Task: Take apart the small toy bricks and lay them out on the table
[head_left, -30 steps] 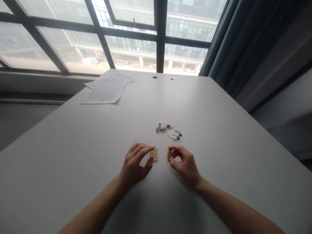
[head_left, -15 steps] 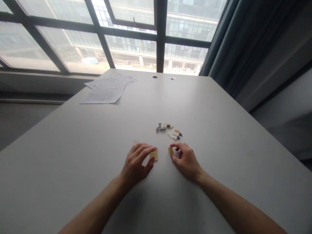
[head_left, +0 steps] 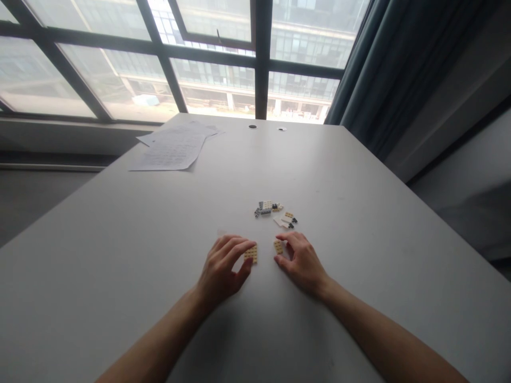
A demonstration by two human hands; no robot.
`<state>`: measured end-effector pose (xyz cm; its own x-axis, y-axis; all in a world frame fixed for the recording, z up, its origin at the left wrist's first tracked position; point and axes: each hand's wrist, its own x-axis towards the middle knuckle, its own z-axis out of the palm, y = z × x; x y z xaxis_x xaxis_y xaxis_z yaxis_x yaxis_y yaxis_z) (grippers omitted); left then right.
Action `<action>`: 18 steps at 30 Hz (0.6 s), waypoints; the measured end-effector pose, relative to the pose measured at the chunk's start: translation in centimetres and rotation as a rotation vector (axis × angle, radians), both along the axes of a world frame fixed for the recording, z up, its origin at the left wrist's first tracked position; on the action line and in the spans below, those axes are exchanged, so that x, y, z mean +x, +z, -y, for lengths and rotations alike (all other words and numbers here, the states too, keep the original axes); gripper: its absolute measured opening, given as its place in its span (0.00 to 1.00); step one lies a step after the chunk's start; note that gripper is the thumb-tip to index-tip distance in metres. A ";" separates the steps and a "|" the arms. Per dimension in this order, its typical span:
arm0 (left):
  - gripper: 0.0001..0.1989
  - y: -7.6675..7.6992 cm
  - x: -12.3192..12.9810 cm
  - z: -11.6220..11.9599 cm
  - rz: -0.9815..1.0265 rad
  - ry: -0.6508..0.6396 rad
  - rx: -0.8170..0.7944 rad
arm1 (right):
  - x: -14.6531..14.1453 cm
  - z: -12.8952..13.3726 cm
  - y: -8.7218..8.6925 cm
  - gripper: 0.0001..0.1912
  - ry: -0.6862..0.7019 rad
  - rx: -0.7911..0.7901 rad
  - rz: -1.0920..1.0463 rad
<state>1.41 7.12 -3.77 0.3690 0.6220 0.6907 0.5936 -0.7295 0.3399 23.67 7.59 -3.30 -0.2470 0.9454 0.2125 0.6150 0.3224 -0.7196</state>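
My left hand (head_left: 227,263) has its thumb and index finger at opposite edges of a tan studded building plate (head_left: 251,254), which lies flat on the table. Part of that plate is hidden under the fingers. To the right, a smaller tan building plate (head_left: 278,247) rests between the parted thumb and index finger of my right hand (head_left: 300,260). A narrow gap of table separates the two plates. Just beyond my right hand lie loose white, tan and black pieces (head_left: 286,219), and a little farther off is a cluster of grey, white and black pieces (head_left: 266,207).
The white table (head_left: 159,213) stretches out to the windows (head_left: 215,82). Printed papers (head_left: 171,149) lie at its far left. Two round holes, one of them a dark cable hole (head_left: 253,127), sit near the far edge. A dark curtain (head_left: 367,80) hangs on the right.
My right thumb and fingers have spread apart, letting go of the small tan plate, which now lies flatter on the table. My left hand has stayed in place on its plate.
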 end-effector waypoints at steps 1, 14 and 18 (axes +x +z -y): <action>0.17 0.0 0.0 0.0 0.000 -0.002 0.000 | 0.0 0.0 0.0 0.21 0.013 0.010 0.009; 0.14 -0.1 -0.1 0.0 -0.017 0.015 0.002 | 0.2 -0.2 -0.1 0.20 0.069 0.037 0.053; 0.13 -0.2 -0.2 -0.1 -0.022 0.019 0.007 | 0.2 -0.3 -0.2 0.19 0.064 0.036 0.047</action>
